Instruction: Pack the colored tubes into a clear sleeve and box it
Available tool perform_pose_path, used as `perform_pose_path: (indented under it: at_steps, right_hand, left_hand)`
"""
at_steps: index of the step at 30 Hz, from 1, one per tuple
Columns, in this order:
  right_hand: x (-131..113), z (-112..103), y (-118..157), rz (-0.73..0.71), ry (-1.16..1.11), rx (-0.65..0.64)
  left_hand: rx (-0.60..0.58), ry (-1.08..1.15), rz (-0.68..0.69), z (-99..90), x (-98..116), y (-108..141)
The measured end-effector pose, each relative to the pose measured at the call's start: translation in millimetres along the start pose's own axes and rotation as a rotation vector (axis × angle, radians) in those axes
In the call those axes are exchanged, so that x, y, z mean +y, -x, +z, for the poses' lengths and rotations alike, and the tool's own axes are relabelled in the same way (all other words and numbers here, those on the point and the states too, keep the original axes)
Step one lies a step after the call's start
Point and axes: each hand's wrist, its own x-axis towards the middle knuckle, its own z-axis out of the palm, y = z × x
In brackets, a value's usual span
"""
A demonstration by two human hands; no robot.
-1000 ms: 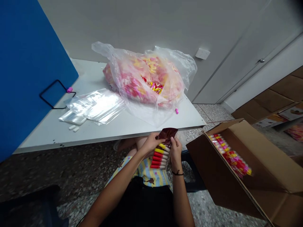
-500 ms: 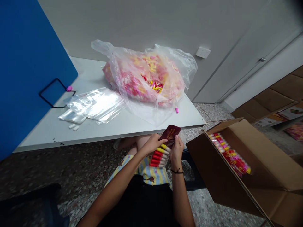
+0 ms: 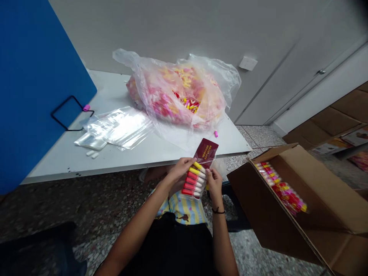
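Note:
Between my two hands, over my lap, is a clear plastic packet point(image 3: 192, 185) with several red and yellow tubes with white ends lined up in it. A dark red card point(image 3: 206, 150) with yellow writing stands at its upper end. My left hand point(image 3: 184, 167) pinches the packet's left edge beside the yellow tubes. My right hand point(image 3: 215, 181) grips its right edge below the card. On the white table point(image 3: 109, 165) ahead lies a large translucent bag point(image 3: 178, 96) of small red, yellow, pink and white pieces.
Flat clear bags point(image 3: 123, 126) and two white pieces lie on the table's left, near a blue panel point(image 3: 37, 84) with a black wire loop. An open cardboard box point(image 3: 258, 214) at the right holds filled packets point(image 3: 283, 188). A pink piece point(image 3: 216, 133) lies near the table's right end.
The dark red card has moved up and stands more upright above the tubes. My left hand has shifted slightly left, and my right hand is a little lower along the packet's edge.

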Motion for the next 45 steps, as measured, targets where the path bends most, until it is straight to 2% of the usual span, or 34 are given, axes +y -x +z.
perform_pose_path:
  at_steps: [6, 9, 12, 15, 18, 20, 24, 26, 29, 32, 36, 38, 42, 45]
  right_hand:
    - [1, 10, 1, -0.003, -0.033, 0.241]
    - [-1, 9, 1, 0.007, -0.064, 0.276]
    - [-4, 8, 2, -0.007, -0.116, 0.206]
    - [-6, 10, 3, -0.03, -0.1, 0.095]
    - [-7, 13, 3, -0.006, -0.05, 0.038]
    - [-9, 15, 4, 0.006, -0.015, 0.014]
    - [-16, 17, 5, -0.002, 0.088, -0.04]
    - [-19, 17, 6, -0.003, 0.118, -0.059]
    - [-23, 19, 8, 0.018, 0.132, -0.082]
    - [-23, 20, 8, 0.035, 0.121, -0.113]
    - [-18, 20, 7, 0.06, 0.101, -0.046]
    - [-15, 18, 6, 0.06, 0.095, -0.014]
    - [-12, 15, 5, 0.082, 0.093, -0.046]
    - [-12, 7, 0, 0.101, -0.11, 0.057]
  left_hand:
    - [-0.015, 0.0, -0.014, 6.0, -3, 3]
    - [-0.066, 0.07, -0.03, 7.2, -2, 5]
    - [-0.08, 0.153, -0.056, 9.9, -4, 5]
    - [-0.031, 0.189, -0.08, 14.9, -7, 3]
    - [0.101, 0.073, -0.033, 15.3, -7, 2]
    - [0.135, -0.062, 0.023, 10.6, -5, 2]
    - [0.041, -0.237, 0.077, -0.6, -3, 1]
    - [0.048, -0.251, 0.113, -0.5, -4, -1]
    - [0.151, -0.26, 0.206, 5.7, -7, -4]
    - [0.286, -0.359, 0.273, 10.6, -9, -5]
    - [0.349, -0.484, 0.295, 10.5, -8, -2]
    - [0.329, -0.489, 0.296, 10.5, -8, 0]
    - [0.24, -0.503, 0.307, 12.0, -11, -1]
    - [0.237, -0.534, 0.327, 10.6, -17, -3]
